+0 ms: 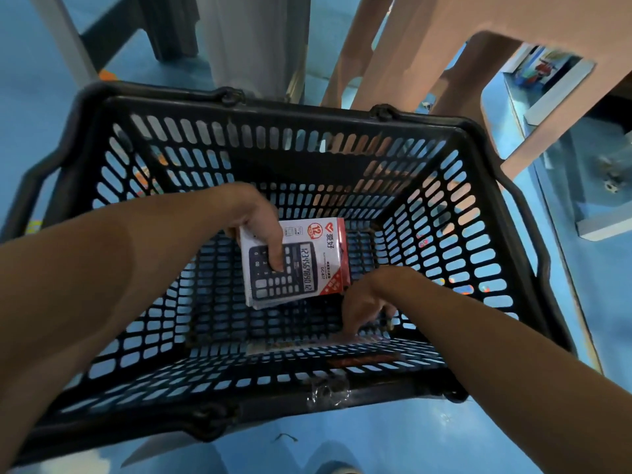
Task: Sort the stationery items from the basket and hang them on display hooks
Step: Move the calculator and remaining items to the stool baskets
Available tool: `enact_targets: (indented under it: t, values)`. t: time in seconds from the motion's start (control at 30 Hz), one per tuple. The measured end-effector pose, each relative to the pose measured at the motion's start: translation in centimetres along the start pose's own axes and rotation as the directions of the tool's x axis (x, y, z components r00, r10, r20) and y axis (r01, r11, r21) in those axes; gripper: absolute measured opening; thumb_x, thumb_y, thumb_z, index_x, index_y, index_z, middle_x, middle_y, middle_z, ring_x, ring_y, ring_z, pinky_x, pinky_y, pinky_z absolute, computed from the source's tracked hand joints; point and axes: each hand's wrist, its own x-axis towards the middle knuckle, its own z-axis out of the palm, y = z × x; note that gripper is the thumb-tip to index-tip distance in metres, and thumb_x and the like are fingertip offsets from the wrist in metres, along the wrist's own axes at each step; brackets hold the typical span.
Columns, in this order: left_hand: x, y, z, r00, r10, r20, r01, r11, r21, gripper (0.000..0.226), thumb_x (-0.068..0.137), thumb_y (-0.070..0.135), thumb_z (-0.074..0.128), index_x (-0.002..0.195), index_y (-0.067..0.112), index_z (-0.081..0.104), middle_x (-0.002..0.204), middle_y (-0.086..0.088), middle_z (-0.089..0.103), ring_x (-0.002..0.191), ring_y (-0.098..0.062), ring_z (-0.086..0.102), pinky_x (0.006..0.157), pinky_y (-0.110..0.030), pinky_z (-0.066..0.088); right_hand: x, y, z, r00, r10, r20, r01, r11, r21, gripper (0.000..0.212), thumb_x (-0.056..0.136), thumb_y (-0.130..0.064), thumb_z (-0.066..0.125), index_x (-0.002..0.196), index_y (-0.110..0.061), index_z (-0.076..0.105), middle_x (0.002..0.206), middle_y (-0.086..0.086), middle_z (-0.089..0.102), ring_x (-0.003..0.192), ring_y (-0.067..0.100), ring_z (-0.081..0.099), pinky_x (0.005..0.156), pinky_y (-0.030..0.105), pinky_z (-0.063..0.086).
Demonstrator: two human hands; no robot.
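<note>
A black slotted plastic basket (pixel 290 111) stands on the blue floor below me. My left hand (pixel 256 220) reaches into it and grips a boxed calculator (pixel 307 265), white and red with a dark keypad printed on it, thumb lying across the front. The box looks like the top one of a small stack. My right hand (pixel 366 302) is lower at the basket's near right, fingers curled down onto a flat packet (pixel 307 345) lying on the bottom; whether it holds the packet is unclear.
A pink plastic stool (pixel 444 39) stands just beyond the basket's far right corner. A grey post (pixel 253 42) rises behind the far rim. Low glass shelving with goods (pixel 581 148) lies to the right. Blue floor surrounds the basket.
</note>
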Motion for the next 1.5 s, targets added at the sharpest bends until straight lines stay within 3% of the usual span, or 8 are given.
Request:
enact_targets:
  t: [0.27,0.53,0.7,1.03,1.17,1.3,1.43,1.5]
  values:
    - [-0.5,-0.6,0.0,0.996,-0.024,-0.081,0.027,0.999,0.031,0.068,0.065,0.040,0.095,0.125,0.027,0.066,0.122,0.004,0.070,0.115,-0.023,0.065,0.111,-0.047,0.047,-0.3,-1.2,1.1,0.996,0.023,0.084,-0.018,0.998,-0.058,0.050,0.104,-0.026,0.058,0.151,-0.014,0.046,0.147,0.009,0.054,0.128,0.030,0.059,0.105,0.048,0.050]
    - [-1.3,0.4,0.1,0.996,0.086,-0.027,-0.085,0.995,0.043,0.044,0.079,0.027,0.087,0.119,0.019,0.072,0.107,0.002,0.078,0.093,-0.014,0.075,0.074,-0.023,0.058,-3.2,-0.5,-0.9,0.988,-0.094,-0.125,0.119,0.971,0.207,0.016,0.104,-0.019,0.052,0.114,-0.007,0.058,0.106,0.011,0.064,0.080,0.019,0.071,0.080,0.036,0.058]
    - [-3.4,-0.5,-0.5,0.983,0.043,-0.177,-0.058,0.995,-0.080,0.041,0.066,0.038,0.095,0.098,0.032,0.069,0.108,0.008,0.073,0.106,-0.019,0.066,0.095,-0.042,0.054,-6.7,2.3,-2.6,0.918,-0.235,-0.320,0.327,0.904,0.274,0.019,0.093,-0.026,0.070,0.112,-0.026,0.072,0.095,0.001,0.073,0.075,0.010,0.072,0.073,0.034,0.057]
    - [-11.5,-4.4,-1.8,0.965,0.143,-0.218,-0.221,0.893,-0.391,0.058,0.075,0.067,0.079,0.111,0.022,0.069,0.096,0.000,0.080,0.091,-0.017,0.076,0.070,-0.035,0.063,-14.0,0.9,-5.6,0.568,-0.104,-0.817,0.821,0.152,0.551,0.020,0.082,0.005,0.076,0.101,0.003,0.072,0.070,0.005,0.068,0.055,0.009,0.049,0.042,0.017,0.030]
    - [-17.0,-5.4,-1.5,0.978,0.085,-0.189,-0.183,0.784,-0.593,0.105,0.055,0.105,0.039,0.119,0.028,0.069,0.100,-0.001,0.080,0.097,-0.021,0.074,0.070,-0.035,0.061,-18.5,-2.4,-5.7,0.553,0.052,-0.832,0.832,0.032,0.554,0.014,0.084,0.008,0.070,0.089,-0.004,0.067,0.061,0.005,0.057,0.051,0.010,0.038,0.036,0.017,0.021]
    - [-24.0,-4.8,-1.7,0.980,0.074,-0.183,-0.176,0.747,-0.641,0.077,0.070,0.079,0.074,0.123,0.024,0.067,0.102,0.001,0.080,0.097,-0.022,0.075,0.080,-0.040,0.063,-24.9,-4.8,-5.0,0.569,0.180,-0.802,0.820,-0.055,0.570,0.022,0.080,0.014,0.072,0.087,-0.003,0.059,0.057,0.007,0.053,0.046,0.011,0.042,0.040,0.020,0.030]
    - [-32.3,-3.1,-2.7,0.985,0.107,-0.133,-0.169,0.732,-0.660,0.060,0.082,0.061,0.079,0.129,0.027,0.065,0.114,0.002,0.078,0.107,-0.021,0.074,0.096,-0.045,0.059,-32.4,-6.6,-4.2,0.577,0.325,-0.750,0.795,-0.014,0.606,0.025,0.079,-0.012,0.086,0.092,-0.002,0.067,0.074,0.007,0.069,0.063,0.018,0.066,0.054,0.025,0.055]
    - [-37.1,-2.4,-3.8,0.989,0.085,-0.124,-0.144,0.760,-0.633,0.064,0.077,0.063,0.080,0.126,0.024,0.066,0.115,-0.002,0.078,0.108,-0.025,0.074,0.098,-0.048,0.059,-37.2,-8.1,-4.0,0.625,0.352,-0.696,0.695,0.156,0.702,0.076,0.066,-0.058,0.090,0.116,-0.006,0.067,0.109,0.009,0.074,0.101,0.028,0.071,0.089,0.040,0.059]
